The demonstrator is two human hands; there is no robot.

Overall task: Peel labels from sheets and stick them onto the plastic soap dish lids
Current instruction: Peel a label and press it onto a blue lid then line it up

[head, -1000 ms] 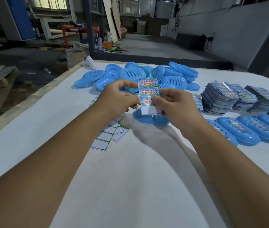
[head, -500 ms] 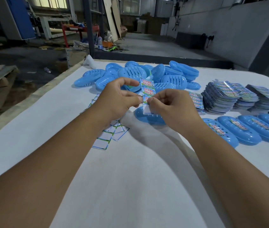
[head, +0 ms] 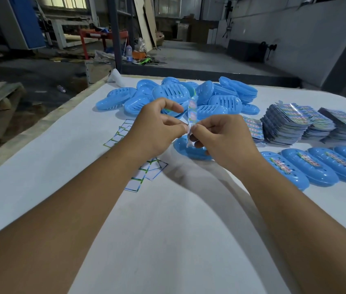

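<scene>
Both hands point(head: 189, 132) pinch one label sheet point(head: 191, 115); four labelled lids point(head: 324, 168).

Both hands meet mid-table: left hand point(head: 155, 128) and right hand point(head: 221, 139) pinch a label sheet point(head: 191, 115) edge-on, above a blue lid point(head: 191, 151); labelled lids point(head: 316, 166) line the right.

Your two forearms are showing bare from the bottom edge of the view right up to the wrists; no sleeve or cuff is reaching into view on either side. Your left hand point(head: 157, 128) and right hand point(head: 223, 141) are wearing no gloves. No watch, band or ring is showing on what you are presenting of either wrist or the fingers.
</scene>
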